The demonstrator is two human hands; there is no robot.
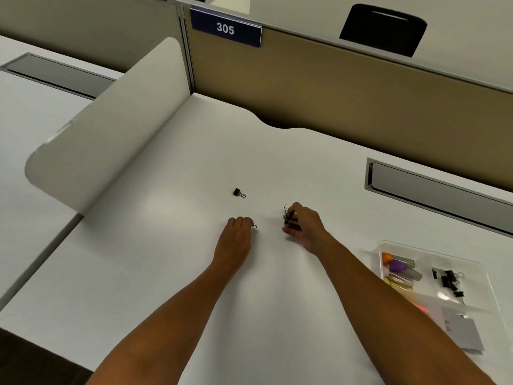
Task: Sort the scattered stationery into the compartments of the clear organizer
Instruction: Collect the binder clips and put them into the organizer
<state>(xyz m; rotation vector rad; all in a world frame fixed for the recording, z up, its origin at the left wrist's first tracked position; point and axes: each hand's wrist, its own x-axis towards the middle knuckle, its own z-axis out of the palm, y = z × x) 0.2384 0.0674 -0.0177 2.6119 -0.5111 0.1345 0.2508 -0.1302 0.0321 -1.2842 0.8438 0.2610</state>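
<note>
One binder clip [239, 192] beyond both hands' grip

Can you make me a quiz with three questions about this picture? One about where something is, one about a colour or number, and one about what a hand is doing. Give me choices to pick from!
1. Where is the clear organizer?
A. by the left arm
B. by the right arm, near the desk's right edge
C. on the grey partition

2. How many binder clips lie loose on the desk, away from both hands?
A. one
B. three
C. five

3. What is the right hand doing?
A. lying flat
B. pointing at the sign
C. holding black binder clips

Answers:
1 B: the organizer sits right of the right forearm.
2 A: only one loose clip lies beyond the hands.
3 C: its fingers pinch black clips; the left hand grips something small with a wire loop showing.
</note>
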